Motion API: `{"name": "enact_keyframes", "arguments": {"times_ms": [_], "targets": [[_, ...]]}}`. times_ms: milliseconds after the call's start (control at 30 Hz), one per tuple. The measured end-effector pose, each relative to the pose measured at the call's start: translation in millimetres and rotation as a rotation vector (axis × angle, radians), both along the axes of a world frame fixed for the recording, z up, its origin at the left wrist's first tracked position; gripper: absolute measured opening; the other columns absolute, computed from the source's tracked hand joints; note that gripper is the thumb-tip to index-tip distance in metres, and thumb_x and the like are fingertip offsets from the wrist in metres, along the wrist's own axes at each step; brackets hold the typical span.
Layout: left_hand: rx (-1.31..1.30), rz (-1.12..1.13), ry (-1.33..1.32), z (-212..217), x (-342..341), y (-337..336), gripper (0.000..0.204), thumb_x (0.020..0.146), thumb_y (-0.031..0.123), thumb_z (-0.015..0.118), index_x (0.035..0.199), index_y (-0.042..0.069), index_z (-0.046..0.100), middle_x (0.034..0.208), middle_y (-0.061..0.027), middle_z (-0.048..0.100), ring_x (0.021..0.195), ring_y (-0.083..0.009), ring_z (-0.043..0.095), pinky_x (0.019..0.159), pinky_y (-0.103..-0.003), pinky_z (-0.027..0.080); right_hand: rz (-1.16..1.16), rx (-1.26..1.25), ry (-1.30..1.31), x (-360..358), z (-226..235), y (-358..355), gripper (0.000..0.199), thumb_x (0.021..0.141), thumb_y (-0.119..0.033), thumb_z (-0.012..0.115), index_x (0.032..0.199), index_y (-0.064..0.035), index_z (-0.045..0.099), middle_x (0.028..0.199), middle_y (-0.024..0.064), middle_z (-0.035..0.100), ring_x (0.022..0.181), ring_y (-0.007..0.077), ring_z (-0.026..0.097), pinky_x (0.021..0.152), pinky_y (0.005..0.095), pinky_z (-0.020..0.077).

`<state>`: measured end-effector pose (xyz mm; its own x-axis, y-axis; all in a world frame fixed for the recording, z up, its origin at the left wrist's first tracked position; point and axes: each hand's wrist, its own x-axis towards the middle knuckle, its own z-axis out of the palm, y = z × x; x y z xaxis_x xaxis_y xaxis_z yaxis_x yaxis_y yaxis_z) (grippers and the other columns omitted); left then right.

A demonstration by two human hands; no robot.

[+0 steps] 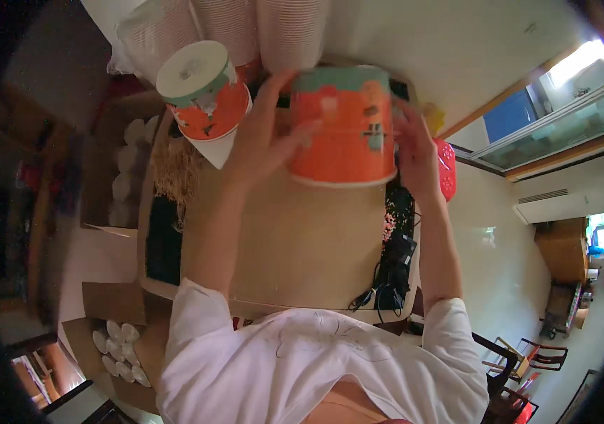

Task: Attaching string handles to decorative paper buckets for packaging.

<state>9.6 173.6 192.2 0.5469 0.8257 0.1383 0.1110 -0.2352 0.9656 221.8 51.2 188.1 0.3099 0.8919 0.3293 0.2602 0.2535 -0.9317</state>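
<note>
In front of me, over the far part of the table, I hold an orange paper bucket (341,134) with a green band at the top and a white rim at the bottom. My left hand (265,134) presses on its left side, the thumb reaching across the front; motion blurs these fingers. On the opposite side my right hand (415,145) grips the wall, its fingers partly behind the bucket. Just left of my left hand, a similar orange and green bucket (221,106) stands upside down, its pale round base facing up.
Tall stacks of nested white tubs (291,35) rise at the back, one wrapped in plastic. Brown cartons with white cups (122,350) stand at the left. Straw-like shreds (175,169) lie along the table's left edge. A black adapter with cables (397,265) sits near the table's right edge (404,311).
</note>
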Motion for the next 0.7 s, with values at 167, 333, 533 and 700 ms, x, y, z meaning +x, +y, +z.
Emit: {"name": "enact_keyframes", "arguments": {"times_ms": [167,333,533,700], "targets": [[0.968,0.079,0.19,4.7,39.8,44.6,0.076,0.071,0.02,0.072,0.136,0.017,0.032,0.138,-0.0146,0.033,0.112,-0.0292,0.05,0.088,-0.037,0.047,0.069,0.273,0.079,59.0,-70.8,92.7,0.053,0.084,0.012,0.04,0.133,-0.0067,0.037,0.126,0.0074,0.05,0.109,0.0133,0.048,0.09,0.0263,0.0402],[0.691,-0.173,0.433,-90.4,22.7,43.9,0.074,0.071,0.018,0.072,0.134,0.017,0.035,0.141,-0.0169,0.026,0.121,-0.0335,0.041,0.095,-0.039,0.042,-0.06,-0.029,1.25,42.6,-142.8,90.7,0.057,0.08,0.013,0.036,0.134,-0.0062,0.037,0.138,0.0072,0.038,0.126,0.0164,0.037,0.101,0.0291,0.03],[0.907,0.072,0.437,-81.3,16.1,18.6,0.058,0.074,0.013,0.068,0.127,0.014,0.044,0.133,-0.0158,0.039,0.118,-0.0317,0.042,0.094,-0.043,0.04,-0.165,-0.178,0.138,31.5,-252.5,-3.8,0.044,0.085,0.003,0.036,0.128,-0.0064,0.043,0.13,0.0041,0.044,0.111,0.0134,0.045,0.087,0.0213,0.0365],[1.287,0.527,0.561,-8.9,-37.9,35.9,0.037,0.073,0.01,0.066,0.109,0.01,0.056,0.108,-0.0087,0.057,0.103,-0.0311,0.051,0.087,-0.044,0.042,-0.222,-0.42,0.185,3.9,-259.5,-86.0,0.026,0.09,-0.003,0.042,0.112,-0.0043,0.055,0.111,0.0026,0.054,0.097,0.0103,0.049,0.084,0.0188,0.0368]]}}
